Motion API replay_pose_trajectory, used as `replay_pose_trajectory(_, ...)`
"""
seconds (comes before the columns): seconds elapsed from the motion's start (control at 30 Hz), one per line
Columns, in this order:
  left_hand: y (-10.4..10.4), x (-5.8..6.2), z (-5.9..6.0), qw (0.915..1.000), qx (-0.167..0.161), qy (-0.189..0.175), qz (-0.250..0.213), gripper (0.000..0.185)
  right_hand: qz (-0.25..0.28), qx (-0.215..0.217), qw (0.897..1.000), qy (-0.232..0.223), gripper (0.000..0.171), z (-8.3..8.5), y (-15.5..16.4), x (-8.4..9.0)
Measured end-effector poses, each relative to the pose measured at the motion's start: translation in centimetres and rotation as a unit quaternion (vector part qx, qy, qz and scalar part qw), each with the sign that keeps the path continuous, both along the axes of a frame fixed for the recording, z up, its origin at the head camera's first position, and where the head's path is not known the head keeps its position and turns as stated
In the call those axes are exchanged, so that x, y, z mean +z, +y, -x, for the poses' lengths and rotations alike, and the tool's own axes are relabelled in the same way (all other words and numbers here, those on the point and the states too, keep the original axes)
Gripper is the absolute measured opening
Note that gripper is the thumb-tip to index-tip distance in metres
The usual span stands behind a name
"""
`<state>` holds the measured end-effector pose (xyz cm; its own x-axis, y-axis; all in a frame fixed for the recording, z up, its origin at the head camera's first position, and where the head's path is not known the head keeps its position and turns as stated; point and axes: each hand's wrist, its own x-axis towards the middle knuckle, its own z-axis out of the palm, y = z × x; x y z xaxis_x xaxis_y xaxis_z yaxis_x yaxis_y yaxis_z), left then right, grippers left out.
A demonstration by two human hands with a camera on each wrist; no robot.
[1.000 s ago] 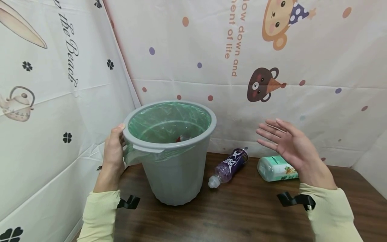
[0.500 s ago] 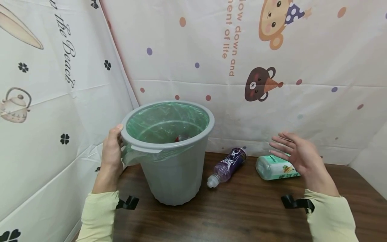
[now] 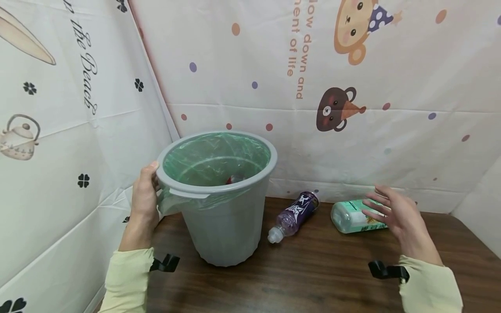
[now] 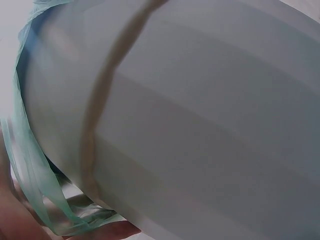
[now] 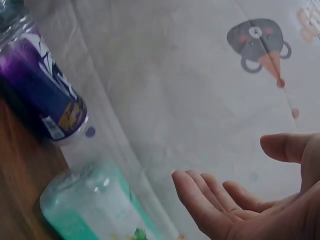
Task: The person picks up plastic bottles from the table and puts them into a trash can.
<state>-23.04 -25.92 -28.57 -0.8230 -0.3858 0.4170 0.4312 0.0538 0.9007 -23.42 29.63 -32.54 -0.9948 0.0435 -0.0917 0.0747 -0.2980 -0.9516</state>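
L hand point(image 3: 144, 199) grips the rim of the grey bin point(image 3: 223, 226) w/ green liner point(image 3: 213, 156), on the table point(image 3: 313, 278) at left. R hand point(image 3: 399, 213) spread wide, holding nothing, just over the green bottle point(image 3: 348, 216) lying far right. Purple bottle point(image 3: 293, 211) lies btwn bin & green bottle, cap toward near side.

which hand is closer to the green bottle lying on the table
Right. The right hand hovers open just over the green bottle, not gripping it. The left hand is far across, holding the grey bin by its rim.
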Motion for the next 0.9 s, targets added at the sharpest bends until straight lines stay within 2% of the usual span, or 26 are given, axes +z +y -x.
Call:
replay_pose_trajectory(0.3, 0.0, 0.0, -0.1, 0.9998, -0.012, 0.009, -0.014, 0.039, 0.009, -0.082, 0.994, -0.072, 0.025, -0.9, 0.9, -1.2)
replay_pose_trajectory(0.33, 0.0, 0.0, -0.1, 0.9998, -0.012, 0.009, -0.015, 0.039, 0.01, -0.088, 0.993, -0.081, 0.029, -0.9, 1.0, -1.3)
replay_pose_trajectory(0.43, 0.0, 0.1, 0.0, 0.9998, -0.012, 0.009, -0.017, 0.039, -0.016, -0.107, 0.989, -0.098, 0.061, -0.8, 1.4, -1.6)
replay_pose_trajectory(0.53, 0.0, 0.1, 0.0, 0.9998, -0.01, 0.007, -0.017, 0.039, -0.059, -0.116, 0.985, -0.112, 0.084, -0.7, 1.5, -2.1)
replay_pose_trajectory(0.67, 0.0, 0.1, 0.0, 0.9998, -0.009, 0.006, -0.019, 0.039, -0.083, -0.117, 0.981, -0.129, 0.089, -0.5, 1.6, -2.9)
replay_pose_trajectory(0.83, 0.0, 0.1, -0.1, 0.9996, -0.012, 0.008, -0.024, 0.038, -0.048, -0.109, 0.981, -0.155, 0.095, -0.1, 1.6, -4.1)
replay_pose_trajectory(0.9, 0.0, 0.1, -0.1, 0.9996, -0.012, 0.009, -0.024, 0.038, -0.019, -0.118, 0.979, -0.168, 0.097, 0.0, 1.4, -4.6)
